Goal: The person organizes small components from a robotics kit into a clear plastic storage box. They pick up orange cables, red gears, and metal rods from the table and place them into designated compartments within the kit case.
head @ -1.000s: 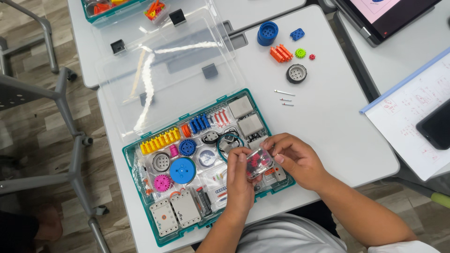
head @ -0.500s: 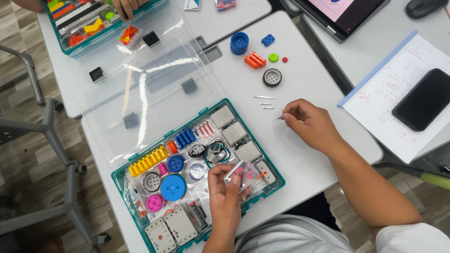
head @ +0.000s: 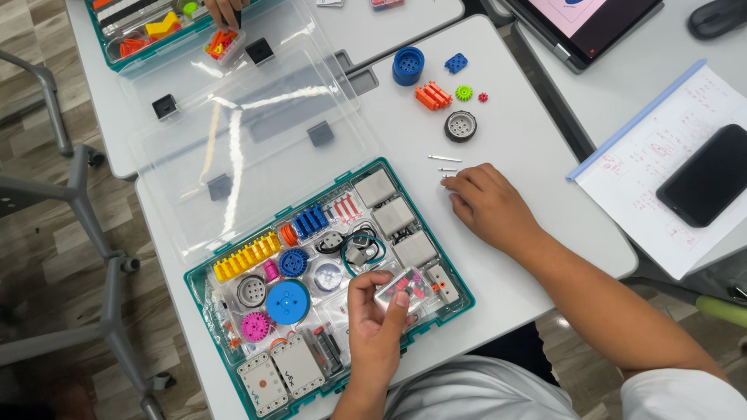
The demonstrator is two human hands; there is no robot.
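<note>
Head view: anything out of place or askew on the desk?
Nothing damaged or spilled. Some parts sit loose outside the parts kit tray: blue wheel hub, orange connectors, grey wheel, thin white pins by the right hand. Left hand holds a small clear box.

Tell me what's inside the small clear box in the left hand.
The small clear box, held by the left hand over the teal parts tray, shows small red and pink pieces. The fingers cover its near side, so the rest is hidden.
</note>
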